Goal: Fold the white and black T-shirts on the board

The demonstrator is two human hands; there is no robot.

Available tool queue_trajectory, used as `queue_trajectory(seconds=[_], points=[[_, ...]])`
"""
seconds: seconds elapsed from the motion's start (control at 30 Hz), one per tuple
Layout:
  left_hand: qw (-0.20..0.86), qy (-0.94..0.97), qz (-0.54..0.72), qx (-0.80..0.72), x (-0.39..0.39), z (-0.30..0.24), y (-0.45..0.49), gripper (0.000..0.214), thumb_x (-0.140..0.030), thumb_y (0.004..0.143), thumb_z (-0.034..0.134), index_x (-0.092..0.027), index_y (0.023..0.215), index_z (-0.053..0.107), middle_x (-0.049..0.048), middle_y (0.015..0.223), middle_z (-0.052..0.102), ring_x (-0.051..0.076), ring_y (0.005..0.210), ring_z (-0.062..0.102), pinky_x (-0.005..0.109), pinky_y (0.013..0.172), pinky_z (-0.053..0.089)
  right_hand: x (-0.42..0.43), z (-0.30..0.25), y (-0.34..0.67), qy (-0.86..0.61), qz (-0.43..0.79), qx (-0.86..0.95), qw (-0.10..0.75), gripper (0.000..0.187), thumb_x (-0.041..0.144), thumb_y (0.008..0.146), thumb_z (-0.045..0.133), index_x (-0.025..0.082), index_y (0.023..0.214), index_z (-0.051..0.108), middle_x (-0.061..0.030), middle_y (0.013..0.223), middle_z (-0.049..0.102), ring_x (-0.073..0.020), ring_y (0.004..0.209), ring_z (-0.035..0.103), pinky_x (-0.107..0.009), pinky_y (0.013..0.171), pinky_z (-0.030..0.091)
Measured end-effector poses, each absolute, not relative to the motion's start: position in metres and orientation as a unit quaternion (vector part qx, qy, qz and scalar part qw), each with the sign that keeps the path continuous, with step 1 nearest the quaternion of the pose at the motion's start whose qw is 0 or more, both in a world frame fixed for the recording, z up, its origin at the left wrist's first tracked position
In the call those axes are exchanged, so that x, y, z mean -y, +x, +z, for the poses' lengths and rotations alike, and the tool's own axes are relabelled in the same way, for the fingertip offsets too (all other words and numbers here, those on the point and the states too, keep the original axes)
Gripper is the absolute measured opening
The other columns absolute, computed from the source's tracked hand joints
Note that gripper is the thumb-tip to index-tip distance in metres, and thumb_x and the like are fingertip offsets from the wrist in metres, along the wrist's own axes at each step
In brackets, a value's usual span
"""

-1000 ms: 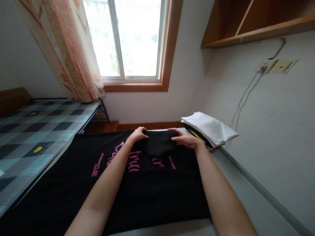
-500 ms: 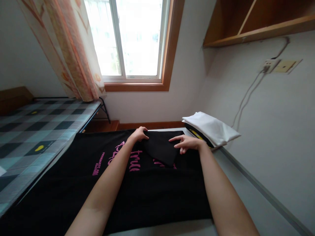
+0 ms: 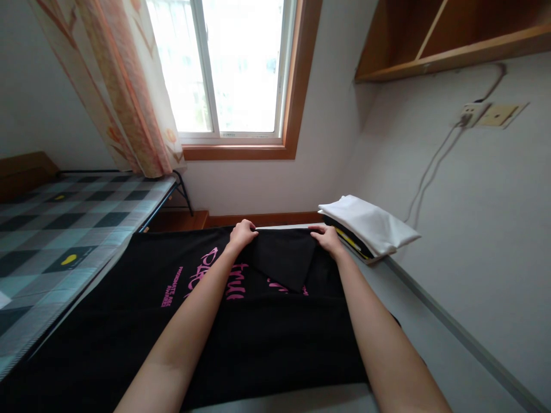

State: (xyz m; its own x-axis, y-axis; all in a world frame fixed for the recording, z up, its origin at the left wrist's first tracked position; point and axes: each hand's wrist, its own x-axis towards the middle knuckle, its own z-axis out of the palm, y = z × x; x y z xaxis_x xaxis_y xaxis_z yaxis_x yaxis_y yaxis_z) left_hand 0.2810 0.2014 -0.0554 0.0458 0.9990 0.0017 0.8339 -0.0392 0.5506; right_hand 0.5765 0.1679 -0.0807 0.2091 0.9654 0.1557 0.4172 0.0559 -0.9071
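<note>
A black T-shirt (image 3: pixel 275 338) with pink lettering lies spread in front of me, its sleeve (image 3: pixel 286 261) turned inward over part of the print. At the shirt's far edge, my left hand (image 3: pixel 243 234) is closed with fingers and thumb on the fabric, left of the sleeve. Farther right along that same edge, my right hand (image 3: pixel 328 237) pinches the cloth by the sleeve's upper right corner. The fingertips of both hands are partly hidden.
A stack of folded clothes with a white piece on top (image 3: pixel 370 223) sits at the right by the wall. To the left stands a bed with a checked mattress (image 3: pixel 86 223). A wooden shelf (image 3: pixel 456 54) and a plugged-in socket (image 3: pixel 473 113) are on the right wall.
My right hand has moved left and away from me to the shirt's far edge, its spread fingers now closed on the cloth. My left hand has barely shifted.
</note>
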Motion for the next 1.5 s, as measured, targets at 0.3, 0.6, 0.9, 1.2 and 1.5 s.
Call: queue_trajectory(seconds=[0.3,0.6,0.9,1.2,1.5], points=[[0.190,0.689,0.203,-0.669,-0.201,-0.056,0.281,0.025,-0.030,0.074,0.068,-0.027,0.098,0.071,0.0045,0.103,0.072,0.022,0.099,0.065,0.029,0.081,0.049,-0.175,-0.096,0.588,-0.593,0.271,0.564,0.506,0.037,0.028,0.062,0.063,0.012,0.094,0.073,-0.0055,0.074,0.067,-0.0159,0.065,0.057,-0.027,0.057,0.046],[0.014,0.755,0.213,-0.620,-0.186,-0.050,0.292,0.024,-0.022,0.077,0.062,-0.024,0.100,0.070,0.0089,0.116,0.062,0.028,0.112,0.054,0.039,0.092,0.044,-0.162,-0.080,0.570,-0.732,0.030,0.615,0.292,0.033,0.013,0.066,0.060,0.019,0.096,0.073,-0.0078,0.093,0.058,-0.0212,0.087,0.054,-0.034,0.084,0.045],[0.048,0.908,0.200,-0.365,-0.174,-0.074,0.325,0.037,-0.013,0.087,0.044,-0.023,0.116,0.065,0.0063,0.115,0.063,0.021,0.111,0.053,0.035,0.103,0.039,-0.158,-0.068,0.520,-0.575,0.050,0.765,0.285,0.021,0.014,0.084,0.050,0.019,0.089,0.070,-0.0056,0.092,0.057,-0.0173,0.087,0.056,-0.029,0.084,0.044],[0.069,0.827,0.241,-0.503,-0.180,-0.080,0.321,0.025,-0.028,0.087,0.053,-0.020,0.106,0.068,0.0078,0.107,0.062,0.022,0.102,0.055,0.034,0.094,0.044,-0.165,-0.090,0.531,-0.662,0.070,0.692,0.280,0.021,0.017,0.082,0.054,0.017,0.096,0.070,-0.0085,0.097,0.059,-0.0192,0.093,0.057,-0.032,0.090,0.043],[0.048,0.793,0.225,-0.565,-0.182,-0.076,0.314,0.030,-0.016,0.089,0.045,-0.019,0.111,0.064,0.0101,0.109,0.059,0.023,0.105,0.052,0.035,0.092,0.041,-0.158,-0.088,0.540,-0.711,-0.031,0.650,0.268,0.024,0.012,0.083,0.050,0.022,0.090,0.071,-0.0099,0.097,0.059,-0.0241,0.094,0.053,-0.036,0.083,0.042]])
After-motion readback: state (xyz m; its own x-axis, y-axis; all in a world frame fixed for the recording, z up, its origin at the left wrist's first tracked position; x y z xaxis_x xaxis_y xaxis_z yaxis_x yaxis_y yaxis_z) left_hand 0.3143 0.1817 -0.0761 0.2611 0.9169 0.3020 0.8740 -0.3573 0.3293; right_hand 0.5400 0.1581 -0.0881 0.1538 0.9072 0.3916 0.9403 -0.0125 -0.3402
